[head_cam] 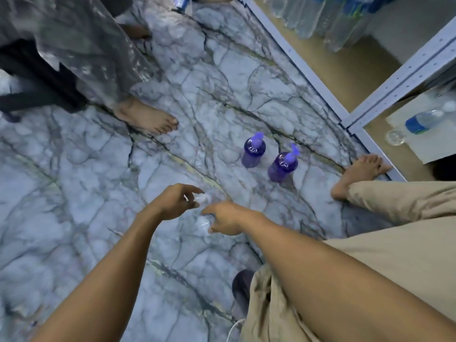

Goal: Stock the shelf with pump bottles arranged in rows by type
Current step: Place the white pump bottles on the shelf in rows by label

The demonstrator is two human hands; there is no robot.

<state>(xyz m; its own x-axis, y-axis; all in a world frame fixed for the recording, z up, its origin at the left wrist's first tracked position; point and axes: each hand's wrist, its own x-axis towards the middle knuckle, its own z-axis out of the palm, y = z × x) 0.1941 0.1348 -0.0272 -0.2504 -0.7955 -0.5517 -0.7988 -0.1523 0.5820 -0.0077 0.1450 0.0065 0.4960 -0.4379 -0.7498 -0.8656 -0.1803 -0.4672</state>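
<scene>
Both purple pump bottles are on the floor [98, 169], not on the shelf [345, 70]: far purple bottle [253, 151] and near purple bottle [282, 167] stand upright, close but not touching, just ahead of the hands. Right hand [225, 218] has fingers curled down round what looks like a clear bottle [205, 222], so prob. gripping it. Left hand [175, 202] is just beside it, fingers half-curled w/ thumb and forefinger reaching at a pale bit on top, but can't tell if it pinches or only nears it. Risks: the clear bottle is over hard floor, so a loose grip or a tug at the top could drop it or make it squirt. A careless arm swing fwd could knock over the purple pair, esp. the near one. Another person's foot [148, 117] is near, so a step could tip a bottle too. On the shelf, water bottles [320, 18] crowd the far bay and a lying water bottle [423, 120] sits in the nearer bay, so room for tidy rows by type may be tight. Hard to see: the clear bottle is blurred and nearly lost vs. the pale floor, its shape and pump unclear. The shelf is cut off at the top and side edges, so free space and any pump bottles already stocked can't be judged.
</scene>
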